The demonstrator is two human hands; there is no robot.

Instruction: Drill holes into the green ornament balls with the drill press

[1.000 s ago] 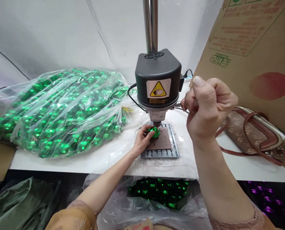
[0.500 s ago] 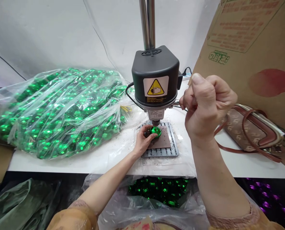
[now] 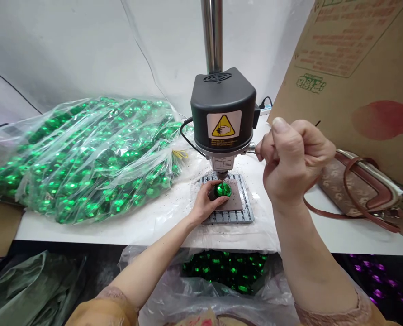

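A small black bench drill [image 3: 223, 113] stands on a steel column over a slotted base plate [image 3: 245, 213] with a brown pad. My left hand [image 3: 206, 203] grips a shiny green faceted ball [image 3: 223, 189] and holds it on the pad right under the drill tip. My right hand [image 3: 294, 156] is a closed fist to the right of the drill head, wrapped round the thin feed lever that sticks out of the head's side; most of the lever is hidden in the fist.
A large clear bag of green balls [image 3: 82, 158] lies left on the white table [image 3: 343, 235]. A brown handbag [image 3: 360, 188] and a leaning cardboard box [image 3: 357, 68] are to the right. Below the table edge sit an open bag of green balls [image 3: 225, 269], purple ones [image 3: 381, 280] and green sacks [image 3: 28, 290].
My right fist has dropped slightly beside the drill head. The green ball in my left hand now sits a little further right on the pad, more of it showing.
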